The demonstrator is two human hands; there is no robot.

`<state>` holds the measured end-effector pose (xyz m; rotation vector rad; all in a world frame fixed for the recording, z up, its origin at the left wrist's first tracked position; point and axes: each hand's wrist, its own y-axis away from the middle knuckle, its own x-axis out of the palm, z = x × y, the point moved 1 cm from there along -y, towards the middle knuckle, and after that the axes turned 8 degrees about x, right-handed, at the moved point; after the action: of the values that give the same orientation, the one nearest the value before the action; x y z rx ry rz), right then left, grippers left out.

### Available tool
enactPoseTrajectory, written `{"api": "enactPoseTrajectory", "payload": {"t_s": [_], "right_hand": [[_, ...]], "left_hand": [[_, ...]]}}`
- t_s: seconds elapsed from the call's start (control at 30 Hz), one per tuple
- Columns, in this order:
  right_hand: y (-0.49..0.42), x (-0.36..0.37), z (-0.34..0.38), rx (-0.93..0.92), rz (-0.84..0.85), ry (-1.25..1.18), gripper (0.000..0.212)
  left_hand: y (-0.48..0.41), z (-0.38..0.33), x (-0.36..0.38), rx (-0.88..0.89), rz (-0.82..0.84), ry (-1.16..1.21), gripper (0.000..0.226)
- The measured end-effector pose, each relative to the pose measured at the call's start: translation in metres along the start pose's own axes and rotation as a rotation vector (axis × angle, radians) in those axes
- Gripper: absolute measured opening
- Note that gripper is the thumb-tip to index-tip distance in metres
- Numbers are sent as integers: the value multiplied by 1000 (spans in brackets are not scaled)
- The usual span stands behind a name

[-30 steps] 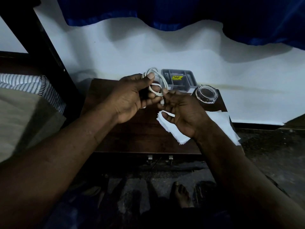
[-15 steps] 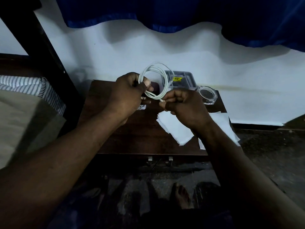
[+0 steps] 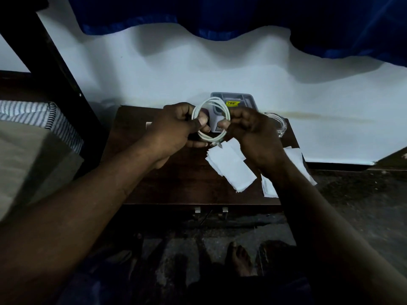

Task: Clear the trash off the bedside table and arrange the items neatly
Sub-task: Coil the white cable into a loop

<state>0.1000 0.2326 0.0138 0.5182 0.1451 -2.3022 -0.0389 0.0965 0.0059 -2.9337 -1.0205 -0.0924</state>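
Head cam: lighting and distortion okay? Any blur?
Head view: dim overall, floor near black; white cable reads clearly; curtain casts a wavy shadow on the wall; wide-angle warps the edges; yellow label too soft to read.

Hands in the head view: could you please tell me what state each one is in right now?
Left hand: closed, gripping the left side of the coiled white cable.
Right hand: closed, pinching the coil's right side.

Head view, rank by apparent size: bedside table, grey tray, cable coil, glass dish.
1. bedside table
2-3. cable coil and grey tray look alike; the coil is held nearer the camera, so unranked.
4. glass dish, partly hidden.
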Motion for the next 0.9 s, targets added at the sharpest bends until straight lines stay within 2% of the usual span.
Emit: {"api": "enactPoseTrajectory", "payload": {"t_s": [0.07,0.17,0.27,0.3,0.4,0.43,0.57,0.7,0.8,0.9], "right_hand": [[-1,0,-1,-10,-10,21,18],[-2,1,-2,-29,-8,93,20],[1,4,-2,-51,19,113,22],[1,6,-2,-56,30,112,22],[3,6,-1,-61,91,102,19],[2,4,0,-67,110,99,18],[-1,-7,-1,-69,70,101,17],[-1,-3,-2,-24,-28,66,13],[2,11,-1,28,26,-20,23],[6,20,1,171,149,-273,15]], "left_hand": [[1,1,0,-72,37,44,13],[0,1,1,-119,76,103,26],[-2,-2,3,-140,62,155,53],[-3,-2,3,-145,44,165,53],[-4,0,4,-128,-22,202,26],[-4,0,3,-118,-34,216,24],[-6,-1,-2,-128,-35,216,33],[-5,-3,0,-148,32,325,15],[-5,-6,2,-133,32,393,14],[-6,-6,2,-108,-3,333,22]]}}
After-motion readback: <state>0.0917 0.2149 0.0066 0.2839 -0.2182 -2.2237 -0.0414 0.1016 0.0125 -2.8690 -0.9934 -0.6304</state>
